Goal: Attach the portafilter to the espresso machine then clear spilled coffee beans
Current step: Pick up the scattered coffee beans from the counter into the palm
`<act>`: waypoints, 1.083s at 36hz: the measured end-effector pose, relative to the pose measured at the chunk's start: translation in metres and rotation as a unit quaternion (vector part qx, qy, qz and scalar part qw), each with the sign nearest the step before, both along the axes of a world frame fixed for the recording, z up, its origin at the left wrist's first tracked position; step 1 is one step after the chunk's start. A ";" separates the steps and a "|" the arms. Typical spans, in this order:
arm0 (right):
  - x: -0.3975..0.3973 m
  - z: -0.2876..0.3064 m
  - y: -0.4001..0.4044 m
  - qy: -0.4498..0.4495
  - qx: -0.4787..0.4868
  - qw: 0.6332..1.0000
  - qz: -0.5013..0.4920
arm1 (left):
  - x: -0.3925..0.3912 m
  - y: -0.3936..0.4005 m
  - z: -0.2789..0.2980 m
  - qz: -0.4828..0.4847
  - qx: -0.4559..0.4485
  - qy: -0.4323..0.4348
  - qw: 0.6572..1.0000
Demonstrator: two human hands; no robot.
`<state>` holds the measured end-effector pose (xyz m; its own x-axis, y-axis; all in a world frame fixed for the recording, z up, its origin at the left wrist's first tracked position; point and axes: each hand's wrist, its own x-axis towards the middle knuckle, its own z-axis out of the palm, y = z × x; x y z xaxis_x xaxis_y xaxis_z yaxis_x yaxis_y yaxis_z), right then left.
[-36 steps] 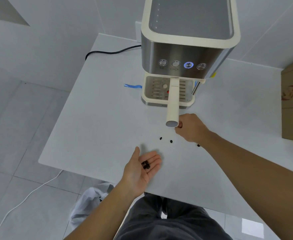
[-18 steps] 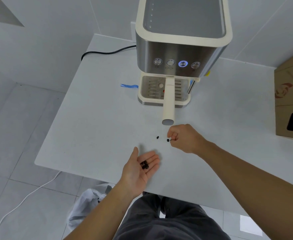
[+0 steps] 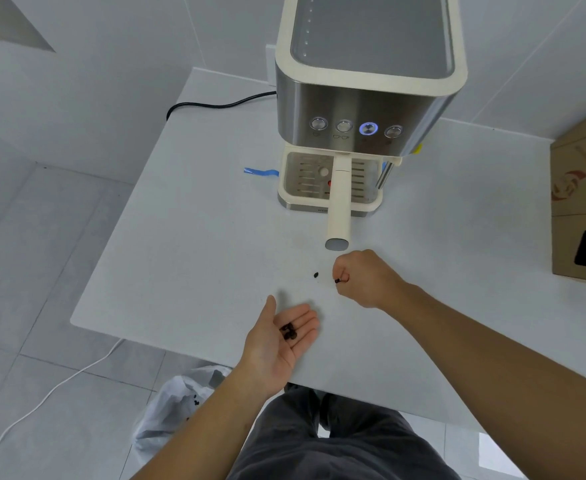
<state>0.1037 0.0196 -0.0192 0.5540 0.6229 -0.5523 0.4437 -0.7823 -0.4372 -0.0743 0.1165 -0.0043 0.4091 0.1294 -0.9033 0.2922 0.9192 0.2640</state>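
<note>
My right hand [image 3: 366,278] is curled into a loose fist, its fingertips pinching one dark coffee bean [image 3: 337,280] just above the white tabletop [image 3: 187,244]. My left hand [image 3: 277,341], at seven o'clock from it, lies palm up and spread, cradling a small cluster of dark beans [image 3: 288,332]. One loose dark bean [image 3: 316,275] rests on the table just at nine o'clock of my right hand. At twelve o'clock, the cream portafilter handle [image 3: 339,202] juts from the cream-and-steel espresso machine [image 3: 360,109], locked in. A white plastic bag [image 3: 170,410] sits on the floor at seven o'clock.
</note>
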 end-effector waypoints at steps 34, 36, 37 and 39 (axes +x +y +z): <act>-0.023 -0.011 0.019 -0.049 -0.013 0.997 0.060 | -0.007 0.008 -0.001 0.011 -0.001 -0.004 1.000; -0.023 -0.011 0.019 -0.051 -0.023 0.996 0.068 | -0.007 0.009 -0.002 0.013 -0.001 -0.004 1.000; -0.024 -0.010 0.019 -0.054 -0.026 0.996 0.073 | -0.008 0.009 -0.002 0.014 -0.002 -0.004 1.000; -0.025 -0.009 0.020 -0.061 -0.030 0.994 0.084 | -0.008 0.010 -0.002 0.016 -0.003 -0.005 1.000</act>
